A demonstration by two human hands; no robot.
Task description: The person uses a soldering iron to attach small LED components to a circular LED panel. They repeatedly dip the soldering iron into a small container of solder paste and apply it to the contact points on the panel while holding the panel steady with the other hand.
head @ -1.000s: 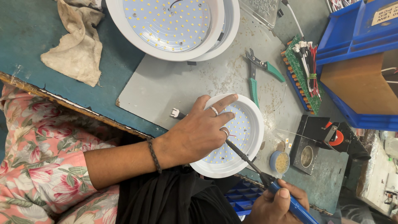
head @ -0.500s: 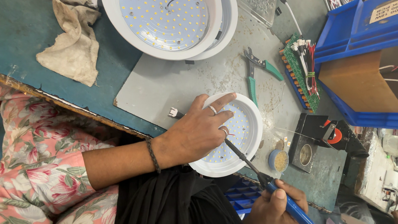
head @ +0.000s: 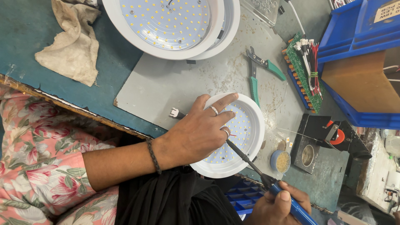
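Small round white LED downlight [head: 246, 137] lay face-up on grey mat, diode board exposed (partly covered), blue-handled soldering iron [head: 266, 181] angled, tip on board
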